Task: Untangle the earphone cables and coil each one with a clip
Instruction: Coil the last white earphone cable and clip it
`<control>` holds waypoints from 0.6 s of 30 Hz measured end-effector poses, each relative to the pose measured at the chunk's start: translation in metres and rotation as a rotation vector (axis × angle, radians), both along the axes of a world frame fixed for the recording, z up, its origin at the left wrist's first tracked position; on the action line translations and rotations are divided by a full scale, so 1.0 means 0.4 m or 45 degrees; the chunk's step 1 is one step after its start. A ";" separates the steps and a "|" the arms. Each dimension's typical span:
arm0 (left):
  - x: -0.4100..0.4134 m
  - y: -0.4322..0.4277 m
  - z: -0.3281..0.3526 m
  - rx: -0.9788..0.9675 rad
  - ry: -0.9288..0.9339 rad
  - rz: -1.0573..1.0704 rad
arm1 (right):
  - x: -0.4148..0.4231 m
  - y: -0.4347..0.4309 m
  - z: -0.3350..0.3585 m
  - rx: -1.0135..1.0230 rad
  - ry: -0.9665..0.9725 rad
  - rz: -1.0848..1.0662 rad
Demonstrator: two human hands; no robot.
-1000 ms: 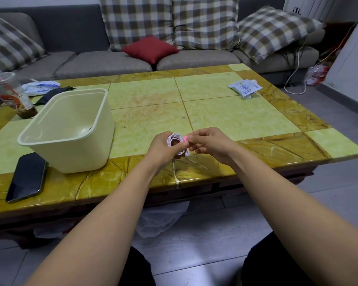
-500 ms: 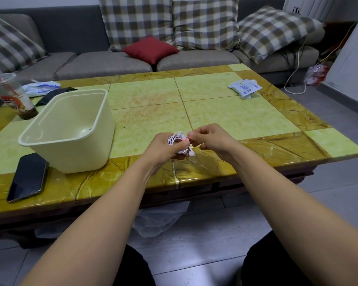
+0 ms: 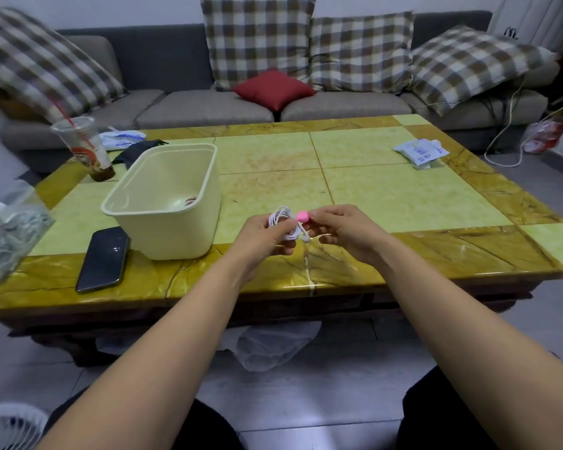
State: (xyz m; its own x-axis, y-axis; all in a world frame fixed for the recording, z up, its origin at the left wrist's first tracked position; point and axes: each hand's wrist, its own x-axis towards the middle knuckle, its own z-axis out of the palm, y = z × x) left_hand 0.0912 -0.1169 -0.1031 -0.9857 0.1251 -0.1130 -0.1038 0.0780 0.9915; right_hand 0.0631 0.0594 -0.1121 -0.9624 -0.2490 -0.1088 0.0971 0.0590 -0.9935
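Axis: the cable (image 3: 281, 222) is a white bunched coil, its long axis running roughly far to near, with an earbud (image 3: 306, 237) hanging at the near end.
Left grip: the left hand (image 3: 260, 237) curls round the coil's middle, and loops poke out above and below the fingers.
Right grip: the right hand (image 3: 342, 227) pinches a pink clip (image 3: 302, 216) at its fingertips, against the coil's right side.
Place: both hands are over the table (image 3: 403, 196), near its front edge.
Room: a tub (image 3: 163, 222) stands just left of the left hand, and bare tabletop lies beyond and to the right.
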 end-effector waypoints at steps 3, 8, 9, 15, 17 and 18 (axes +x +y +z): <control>0.018 -0.040 0.044 -0.076 0.111 0.085 | 0.008 -0.060 0.016 -0.083 -0.054 0.015; 0.000 -0.157 0.114 -0.237 0.330 0.388 | 0.012 -0.178 0.059 -0.012 -0.075 0.143; -0.008 -0.190 0.126 -0.292 0.365 0.469 | 0.008 -0.207 0.070 -0.003 -0.063 0.176; -0.086 -0.366 0.152 -0.872 0.210 0.767 | -0.032 -0.356 0.123 0.215 0.078 0.245; -0.105 -0.386 0.146 -0.944 0.127 0.696 | -0.047 -0.387 0.128 0.357 0.093 0.306; -0.117 -0.391 0.142 -0.959 0.094 0.646 | -0.055 -0.400 0.129 0.405 0.090 0.333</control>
State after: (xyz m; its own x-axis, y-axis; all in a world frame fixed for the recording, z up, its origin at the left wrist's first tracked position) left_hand 0.0444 -0.2734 -0.0462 -0.9101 -0.4072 0.0764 -0.2407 0.6698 0.7025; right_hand 0.0411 -0.1005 -0.0603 -0.8788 -0.4509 -0.1559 -0.0296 0.3776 -0.9255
